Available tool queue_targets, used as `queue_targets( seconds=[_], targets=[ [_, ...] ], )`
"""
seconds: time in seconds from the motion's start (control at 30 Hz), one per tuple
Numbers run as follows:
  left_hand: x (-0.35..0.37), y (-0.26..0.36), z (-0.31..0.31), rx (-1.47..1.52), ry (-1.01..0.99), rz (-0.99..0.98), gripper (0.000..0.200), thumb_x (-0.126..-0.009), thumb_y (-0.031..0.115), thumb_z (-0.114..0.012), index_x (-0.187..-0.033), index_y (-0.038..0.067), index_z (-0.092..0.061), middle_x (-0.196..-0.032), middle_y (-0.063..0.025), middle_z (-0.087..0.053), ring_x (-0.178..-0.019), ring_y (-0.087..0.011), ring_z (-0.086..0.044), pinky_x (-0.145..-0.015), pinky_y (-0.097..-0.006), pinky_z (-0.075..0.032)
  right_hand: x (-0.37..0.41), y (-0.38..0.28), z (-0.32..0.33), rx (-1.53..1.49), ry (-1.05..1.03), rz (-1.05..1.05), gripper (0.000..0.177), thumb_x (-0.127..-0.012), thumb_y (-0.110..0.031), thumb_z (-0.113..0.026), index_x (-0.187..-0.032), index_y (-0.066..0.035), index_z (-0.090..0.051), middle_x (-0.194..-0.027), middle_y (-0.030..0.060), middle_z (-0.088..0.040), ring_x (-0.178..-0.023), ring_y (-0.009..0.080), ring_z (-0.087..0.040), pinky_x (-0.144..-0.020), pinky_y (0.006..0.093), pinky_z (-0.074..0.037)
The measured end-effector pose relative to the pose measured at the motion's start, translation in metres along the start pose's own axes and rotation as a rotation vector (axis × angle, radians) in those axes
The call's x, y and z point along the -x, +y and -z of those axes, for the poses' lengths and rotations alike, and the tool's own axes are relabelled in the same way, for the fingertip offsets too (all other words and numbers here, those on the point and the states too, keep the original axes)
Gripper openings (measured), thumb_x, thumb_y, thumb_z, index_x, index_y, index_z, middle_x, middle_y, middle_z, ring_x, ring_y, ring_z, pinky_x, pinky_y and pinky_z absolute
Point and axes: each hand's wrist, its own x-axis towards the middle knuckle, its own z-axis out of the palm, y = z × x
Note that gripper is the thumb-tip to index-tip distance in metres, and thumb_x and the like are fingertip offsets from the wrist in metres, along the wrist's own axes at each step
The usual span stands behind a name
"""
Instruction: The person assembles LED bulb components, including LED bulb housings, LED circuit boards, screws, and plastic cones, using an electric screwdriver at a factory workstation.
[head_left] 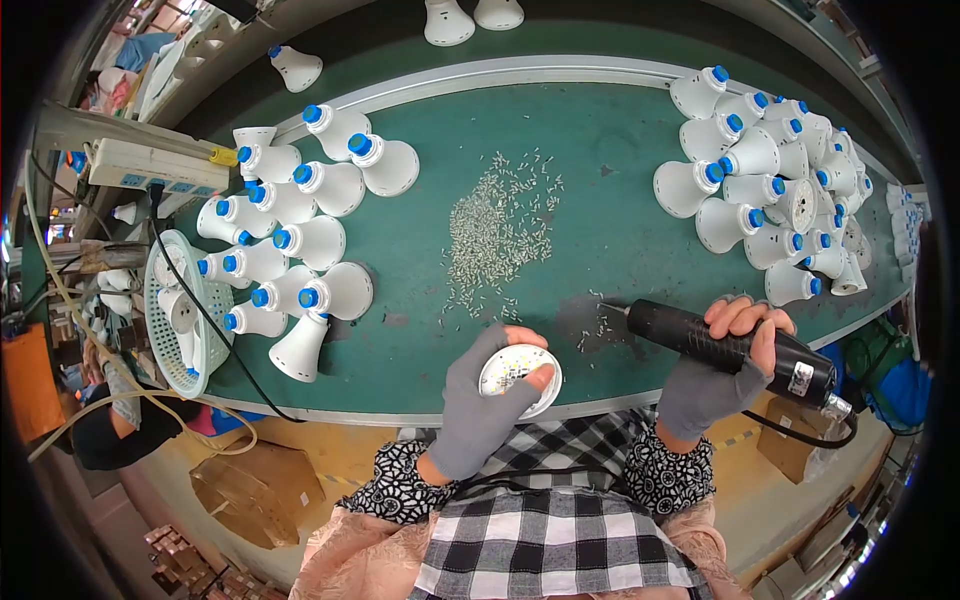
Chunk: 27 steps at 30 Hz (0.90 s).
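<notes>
My left hand, in a grey fingerless glove, grips a white lamp housing near the table's front edge. Its round open face points up and shows a board with small yellow dots; my thumb presses on it. My right hand, gloved the same way, is wrapped round a black electric screwdriver. The bit points left, just above a few loose screws on the green table. A larger heap of small silver screws lies spread beyond my hands.
White lamp housings with blue caps stand and lie in groups at left and right. A pale green basket holds more white parts. A power strip sits at left, its black cable crossing the table corner.
</notes>
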Motion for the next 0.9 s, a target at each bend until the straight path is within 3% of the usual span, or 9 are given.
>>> queue_targets(
  seconds=[0.13,0.23,0.53,0.9],
  targets=[
    [-0.003,0.002,0.002,-0.143,-0.051,-0.087,0.026,-0.079,0.010,-0.069,-0.104,0.003,-0.063,-0.109,-0.0066,-0.060,-0.093,-0.0123,-0.058,-0.081,-0.0269,-0.048,0.001,-0.004,0.001,-0.020,0.009,-0.010,0.017,-0.089,-0.019,-0.053,-0.100,-0.008,-0.047,-0.076,0.0029,-0.047,-0.066,0.0148,-0.048,-0.069,0.0314,-0.040],
    [-0.010,0.001,0.005,-0.396,-0.188,-0.372,0.030,-0.077,0.012,-0.071,-0.105,0.005,-0.064,-0.122,-0.0096,-0.057,-0.102,-0.0176,-0.056,-0.087,-0.0312,-0.046,-0.001,-0.020,-0.001,-0.077,0.006,-0.038,0.016,-0.092,-0.021,-0.050,-0.101,-0.008,-0.047,-0.074,0.0019,-0.043,-0.066,0.0135,-0.045,-0.069,0.0303,-0.038],
    [0.001,0.012,-0.007,-0.401,-0.375,-0.371,0.036,-0.077,0.015,-0.071,-0.111,0.006,-0.065,-0.133,-0.0116,-0.052,-0.109,-0.0222,-0.055,-0.091,-0.0336,-0.045,-0.001,-0.048,0.002,-0.249,-0.033,-0.094,0.018,-0.094,-0.022,-0.049,-0.103,-0.006,-0.050,-0.074,0.0005,-0.038,-0.065,0.0118,-0.042,-0.068,0.0289,-0.036],
    [0.001,0.010,-0.007,-0.554,-0.355,-0.482,0.044,-0.076,0.016,-0.072,-0.118,0.007,-0.064,-0.128,-0.0094,-0.057,-0.112,-0.0262,-0.054,-0.094,-0.0353,-0.044,0.000,-0.050,0.004,-0.264,-0.065,-0.109,0.018,-0.093,-0.021,-0.050,-0.104,-0.006,-0.049,-0.074,0.0010,-0.039,-0.064,0.0118,-0.043,-0.066,0.0288,-0.037]
  ],
)
